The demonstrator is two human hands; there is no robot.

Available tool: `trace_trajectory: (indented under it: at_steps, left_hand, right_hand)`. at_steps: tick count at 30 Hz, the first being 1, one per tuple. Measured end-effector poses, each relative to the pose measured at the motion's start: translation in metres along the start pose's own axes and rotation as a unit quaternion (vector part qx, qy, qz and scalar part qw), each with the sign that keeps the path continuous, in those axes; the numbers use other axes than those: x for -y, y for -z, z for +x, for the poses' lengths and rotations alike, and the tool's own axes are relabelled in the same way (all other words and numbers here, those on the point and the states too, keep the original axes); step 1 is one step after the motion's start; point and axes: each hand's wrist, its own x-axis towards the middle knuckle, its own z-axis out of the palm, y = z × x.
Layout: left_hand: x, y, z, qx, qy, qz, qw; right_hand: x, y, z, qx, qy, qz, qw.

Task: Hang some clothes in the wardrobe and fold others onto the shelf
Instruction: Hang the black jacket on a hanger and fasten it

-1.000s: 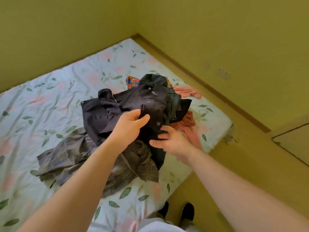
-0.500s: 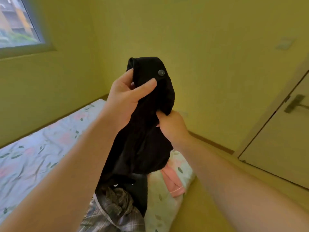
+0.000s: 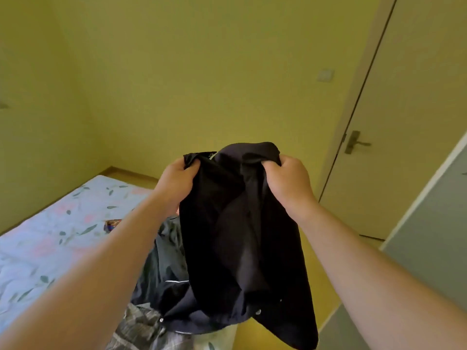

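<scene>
**Black shirt held up in both hands**

I have the black button-front shirt (image 3: 240, 236) lifted in the middle of the frame, hanging between my forearms. My left hand (image 3: 177, 183) is closed round a bunch of cloth at the shirt's top left corner, fingers curled into the fabric. My right hand (image 3: 288, 184) grips the top right edge the same way, the back of the hand toward me. The cloth between the two hands humps up in a loose fold. The rest drops to the bottom of the frame, where a couple of pale buttons show near the hem.

The bed with the pale blue floral sheet (image 3: 50, 236) fills the lower left. On it lie other clothes:
- a dark grey-green garment (image 3: 164, 253) just behind the shirt
- a grey checked garment (image 3: 136, 329) at the bottom edge
- a small bright-patterned piece (image 3: 113, 224) showing past my left forearm

Whether the shirt's hem touches that pile I cannot tell.

On the right stands a cream door (image 3: 417, 97) with a metal lever handle (image 3: 355, 142). A wall switch (image 3: 325, 75) sits on the yellow-green wall (image 3: 202, 72) beside it. A grey panel (image 3: 434, 236) slants across the lower right — what it belongs to I cannot tell.
</scene>
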Motion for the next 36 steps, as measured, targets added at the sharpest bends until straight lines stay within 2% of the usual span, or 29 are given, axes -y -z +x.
trace_trajectory:
  at_steps: [3, 6, 7, 8, 9, 12, 14, 16, 19, 24, 28, 30, 32, 34, 35, 36]
  left_hand:
    - [-0.023, -0.035, -0.021, 0.067, 0.023, -0.065, 0.995]
    - [-0.049, -0.067, -0.043, 0.162, -0.015, -0.01, 0.987]
    - [-0.057, -0.077, -0.052, 0.197, -0.032, 0.01, 0.98]
    - [-0.063, -0.087, -0.06, 0.228, -0.045, 0.027, 0.972]
    - [-0.069, -0.096, -0.068, 0.257, -0.055, 0.043, 0.964]
    - [-0.08, -0.12, -0.087, 0.335, -0.075, 0.078, 0.936]
    - [-0.083, -0.135, -0.094, 0.369, -0.084, 0.055, 0.924]
    - [-0.084, -0.151, -0.095, 0.383, -0.087, 0.013, 0.919]
    - [-0.079, -0.174, -0.087, 0.403, -0.064, -0.028, 0.912]
    - [-0.066, -0.219, -0.076, 0.449, -0.044, 0.004, 0.893]
    - [-0.04, -0.255, -0.076, 0.438, -0.038, 0.022, 0.898]
    - [-0.019, -0.273, -0.079, 0.398, -0.133, 0.064, 0.906]
    - [0.004, -0.278, -0.085, 0.284, -0.311, 0.118, 0.899]
    - [0.031, -0.272, -0.1, 0.197, -0.491, 0.105, 0.842]
    - [0.046, -0.268, -0.111, 0.217, -0.526, 0.097, 0.817]
    - [0.062, -0.263, -0.124, 0.278, -0.522, 0.106, 0.799]
  right_hand:
    - [-0.012, 0.036, -0.019, 0.079, -0.011, -0.156, 0.985]
    - [-0.018, 0.074, -0.042, 0.213, -0.091, -0.331, 0.915]
    - [-0.02, 0.086, -0.049, 0.248, -0.121, -0.362, 0.89]
    - [-0.023, 0.099, -0.055, 0.266, -0.141, -0.366, 0.881]
    - [-0.024, 0.112, -0.06, 0.264, -0.153, -0.35, 0.886]
    - [-0.031, 0.141, -0.074, 0.194, -0.146, -0.227, 0.943]
    - [-0.041, 0.152, -0.084, 0.207, -0.109, -0.115, 0.966]
    - [-0.057, 0.157, -0.094, 0.247, -0.085, 0.004, 0.965]
    - [-0.071, 0.158, -0.111, 0.218, -0.102, 0.106, 0.965]
    - [-0.08, 0.153, -0.121, 0.121, -0.153, 0.139, 0.971]
    - [-0.084, 0.164, -0.123, 0.082, -0.218, 0.04, 0.972]
    - [-0.089, 0.176, -0.127, 0.037, -0.241, -0.043, 0.969]
    - [-0.095, 0.193, -0.132, -0.025, -0.272, -0.086, 0.958]
    - [-0.098, 0.214, -0.143, -0.09, -0.292, -0.072, 0.949]
    - [-0.099, 0.225, -0.148, -0.121, -0.296, -0.044, 0.947]
    - [-0.099, 0.236, -0.155, -0.15, -0.297, -0.011, 0.943]
